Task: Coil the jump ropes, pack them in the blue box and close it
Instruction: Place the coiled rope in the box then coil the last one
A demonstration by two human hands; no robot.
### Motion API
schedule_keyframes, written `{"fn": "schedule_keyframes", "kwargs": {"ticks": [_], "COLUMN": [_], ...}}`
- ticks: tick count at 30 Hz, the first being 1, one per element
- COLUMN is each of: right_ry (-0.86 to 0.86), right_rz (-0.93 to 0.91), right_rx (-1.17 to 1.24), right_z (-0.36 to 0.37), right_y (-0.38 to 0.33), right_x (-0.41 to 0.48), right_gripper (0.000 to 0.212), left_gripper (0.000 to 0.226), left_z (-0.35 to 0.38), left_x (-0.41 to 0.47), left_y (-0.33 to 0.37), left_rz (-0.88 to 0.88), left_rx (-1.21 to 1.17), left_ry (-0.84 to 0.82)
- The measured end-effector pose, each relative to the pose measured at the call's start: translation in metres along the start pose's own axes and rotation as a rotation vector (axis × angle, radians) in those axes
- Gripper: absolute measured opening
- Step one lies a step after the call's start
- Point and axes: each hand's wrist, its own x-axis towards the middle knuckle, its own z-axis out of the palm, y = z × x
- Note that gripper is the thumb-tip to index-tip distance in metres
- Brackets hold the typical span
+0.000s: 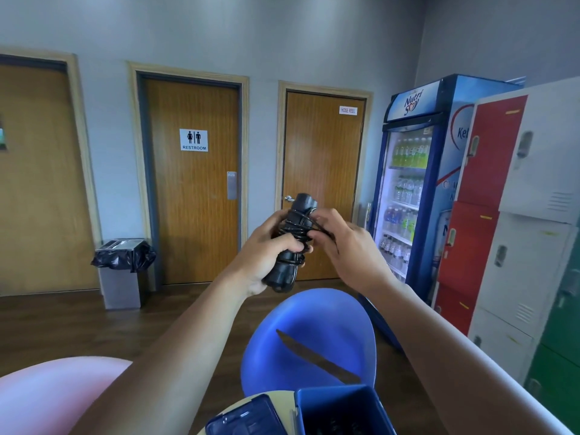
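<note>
A black jump rope [290, 243], its two handles held together with cord wound round them, is raised in front of me at chest height. My left hand [266, 255] grips the handles around the middle. My right hand [345, 246] pinches the cord at the upper part of the bundle. The open blue box [342, 406] stands at the bottom edge of the view on a small round table; dark contents inside are hard to make out. Its blue lid [244, 419] lies beside it on the left.
A blue chair [314, 334] stands just beyond the box, a pink chair [53, 394] at lower left. Lockers [514, 215] and a drinks fridge [414, 189] line the right wall. Three wooden doors and a lined bin [122, 271] stand at the back.
</note>
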Motion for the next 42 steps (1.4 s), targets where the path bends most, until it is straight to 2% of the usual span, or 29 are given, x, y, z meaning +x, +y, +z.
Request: {"fn": "schedule_keyframes", "kwargs": {"ticks": [4, 8, 14, 17, 23, 25, 29, 37, 40, 42], "right_ry": [0.218, 0.218, 0.347, 0.315, 0.135, 0.072, -0.059, 0.046, 0.082, 0.067], "right_rz": [-0.158, -0.169, -0.187, -0.171, -0.134, -0.033, 0.242, 0.395, 0.439, 0.439], "right_rx": [-0.059, -0.003, -0.031, 0.000, 0.131, 0.225, 0.680, 0.932, 1.147, 1.253], "right_z": [0.002, 0.005, 0.009, 0.004, -0.010, -0.012, -0.017, -0.004, 0.000, 0.001], "right_y": [0.002, 0.003, -0.007, -0.007, -0.002, -0.003, -0.001, -0.005, -0.005, -0.006], "right_x": [0.000, 0.001, -0.002, 0.000, 0.002, 0.006, 0.012, 0.007, 0.006, 0.006], "right_gripper": [0.026, 0.022, 0.015, 0.012, 0.012, 0.010, 0.014, 0.010, 0.025, 0.027], "left_gripper": [0.067, 0.065, 0.063, 0.058, 0.053, 0.053, 0.050, 0.034, 0.030, 0.026], "left_z": [-0.001, -0.003, -0.001, -0.004, -0.012, -0.012, -0.013, -0.014, -0.015, -0.015], "left_x": [-0.001, -0.002, -0.006, -0.007, -0.012, -0.012, -0.014, -0.015, -0.016, -0.018], "left_y": [-0.001, 0.004, 0.003, 0.003, 0.003, 0.003, 0.007, 0.010, 0.011, 0.011], "left_rz": [0.037, 0.028, 0.058, 0.077, 0.085, 0.097, 0.110, 0.126, 0.098, 0.056], "left_rx": [-0.101, -0.003, -0.010, 0.033, 0.141, 0.153, 0.144, 0.066, -0.064, -0.166], "left_ry": [-0.060, -0.060, -0.021, 0.000, -0.012, -0.009, -0.028, -0.028, -0.055, -0.112]}}
